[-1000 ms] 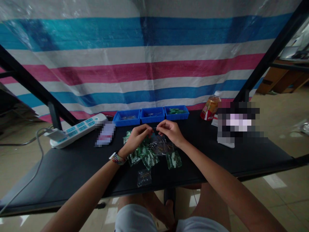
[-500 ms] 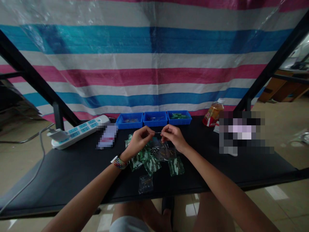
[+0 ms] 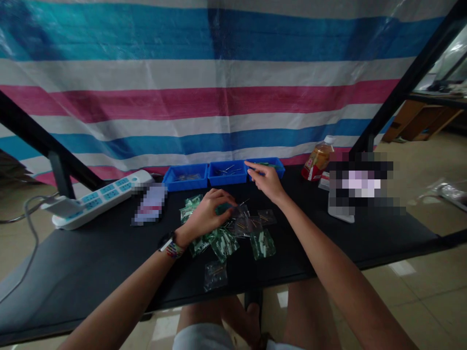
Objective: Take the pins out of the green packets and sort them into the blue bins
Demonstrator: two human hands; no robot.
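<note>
Three blue bins (image 3: 228, 180) block the back, with a striped plastic sheet (image 3: 182, 104) behind them. The right hand (image 3: 266, 180) is in front of the right bin. There is room between that hand and the drink bottle (image 3: 316, 161). Green packets (image 3: 224, 245) crowd around the left hand (image 3: 208, 214).

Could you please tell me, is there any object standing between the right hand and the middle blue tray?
Nothing visible stands in the way: the right hand reaches to the right end of the middle blue tray. It partly covers the right blue tray; whether it touches either is unclear.
</note>
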